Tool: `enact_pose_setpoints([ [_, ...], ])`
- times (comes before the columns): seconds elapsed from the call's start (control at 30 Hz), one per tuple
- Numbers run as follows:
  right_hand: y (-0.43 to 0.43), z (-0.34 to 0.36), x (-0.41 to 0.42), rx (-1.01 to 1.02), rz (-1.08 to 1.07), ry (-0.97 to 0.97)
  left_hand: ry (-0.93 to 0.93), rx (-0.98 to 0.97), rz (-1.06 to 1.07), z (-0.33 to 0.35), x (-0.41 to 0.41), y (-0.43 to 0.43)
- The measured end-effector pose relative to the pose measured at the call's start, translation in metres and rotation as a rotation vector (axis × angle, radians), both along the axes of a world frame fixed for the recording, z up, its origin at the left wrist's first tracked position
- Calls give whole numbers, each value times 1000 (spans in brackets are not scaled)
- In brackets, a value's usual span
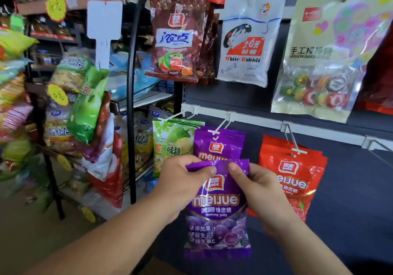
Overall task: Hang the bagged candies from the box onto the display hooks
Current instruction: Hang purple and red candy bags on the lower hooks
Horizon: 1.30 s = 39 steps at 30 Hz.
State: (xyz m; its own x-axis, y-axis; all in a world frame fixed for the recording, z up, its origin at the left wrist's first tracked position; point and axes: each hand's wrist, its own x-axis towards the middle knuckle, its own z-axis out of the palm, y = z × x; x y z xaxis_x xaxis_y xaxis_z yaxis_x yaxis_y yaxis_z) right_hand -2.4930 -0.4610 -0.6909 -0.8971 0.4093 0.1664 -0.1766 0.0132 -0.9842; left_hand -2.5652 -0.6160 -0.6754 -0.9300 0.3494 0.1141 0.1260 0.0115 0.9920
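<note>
- At your far left a wire rack (53, 168) holds a crowd of snack bags, green, yellow and pink, with round yellow price tags among them.
- A blank white sign (104, 25) hangs above that rack, next to the curved black frame (131, 83) of a second stand.
- On the dark wall panel, upper row, a brown candy bag (176, 40) hangs first; below it, on the lower rail, hangs a green durian candy bag (170, 145).
- Your left hand (182, 181) pinches the top left edge of the purple Meijue bag (219, 211), thumb on the front, and the bag's top strip is folded over under that thumb.
- You hold that bag upright with its print facing you, in front of and just below the hanging purple bags (219, 145), covering their lower part.
- Those hanging bags sit on a white hook (221, 125) that juts from the lower rail, directly above your hands.
- Your right hand (261, 187) pinches the bag's top right corner between thumb and curled fingers.
- Above, a White Rabbit bag (244, 40) hangs in the upper row.
- To the right of your right hand, red Meijue bags (297, 174) hang stacked on their own hook, partly behind your knuckles.
- At the upper right hangs a pale lollipop bag (323, 62) with a clear window showing round sweets.
</note>
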Motion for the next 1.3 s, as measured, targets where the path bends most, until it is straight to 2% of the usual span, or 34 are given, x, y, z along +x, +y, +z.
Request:
enact_pose_setpoints([
  [0.13,2,1,-14,52,-32,26,90,-42,72,6,-35,9],
  [0.27,5,-2,-35,23,-134,78,117,-54,47,11,-66,21],
  [0.43,10,1,-55,-29,-160,151,104,10,47,10,-92,35],
  [0.7,21,-8,-77,-71,-183,116,93,15,13,0,-119,45],
  [1.03,21,-12,-79,94,-359,218,100,16,-64,4,-124,45],
  [1.2,27,-13,-80,0,-376,147,62,-61,-102,3,-127,47],
  [1.3,31,-16,-81,59,-407,100,80,-40,-34,-2,-131,51],
])
